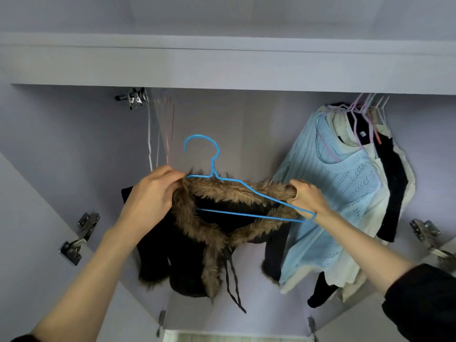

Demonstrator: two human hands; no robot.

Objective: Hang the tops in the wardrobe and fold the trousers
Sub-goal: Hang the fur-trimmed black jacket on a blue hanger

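Head view: you hold the black jacket (197, 255) up between your hands.
Left hand (153, 193): pinches the fur collar (222, 191), spreading it.
Right hand (306, 197): grips collar and blue hanger (214, 169), probably to seat the shoulder.
Beyond right hand: hung tops (345, 193).

At the upper right of the frame, a light blue knitted sweater (345, 183) and other tops are hung inside the lilac wardrobe (74, 144).

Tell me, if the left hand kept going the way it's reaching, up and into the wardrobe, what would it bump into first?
Probably the empty hangers dangling just above the left hand, then the wardrobe's back wall. Depth is hard to judge from this view.
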